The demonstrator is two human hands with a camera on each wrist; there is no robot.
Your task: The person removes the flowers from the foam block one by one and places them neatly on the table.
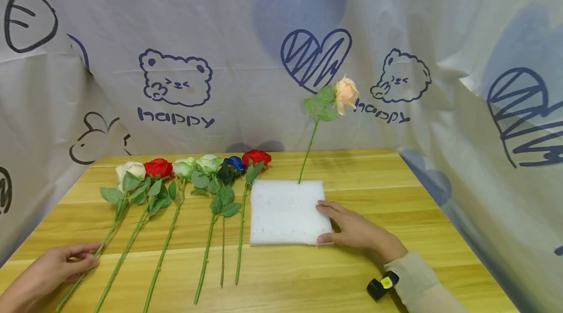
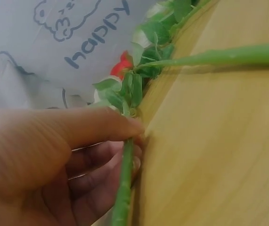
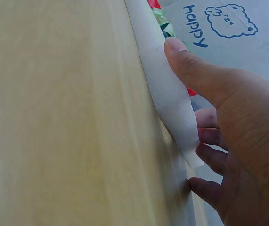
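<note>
My left hand (image 1: 61, 266) pinches the green stem of a white rose (image 1: 131, 171) low down, between thumb and fingers. This rose is the leftmost of the row lying on the table. In the left wrist view the stem (image 2: 125, 183) passes between thumb and fingertips. My right hand (image 1: 356, 227) holds the right edge of a white foam block (image 1: 286, 213), with the thumb near its front corner. The right wrist view shows the fingers against the side of the foam (image 3: 169, 89). A peach rose (image 1: 346, 93) stands upright, slightly tilted, at the back of the block.
Between my left hand and the block lie a red rose (image 1: 158, 168), pale green roses (image 1: 184, 168), a blue rose (image 1: 236, 163) and another red rose (image 1: 257, 157), heads toward the back. A printed curtain (image 1: 246, 25) hangs behind the wooden table (image 1: 374, 176).
</note>
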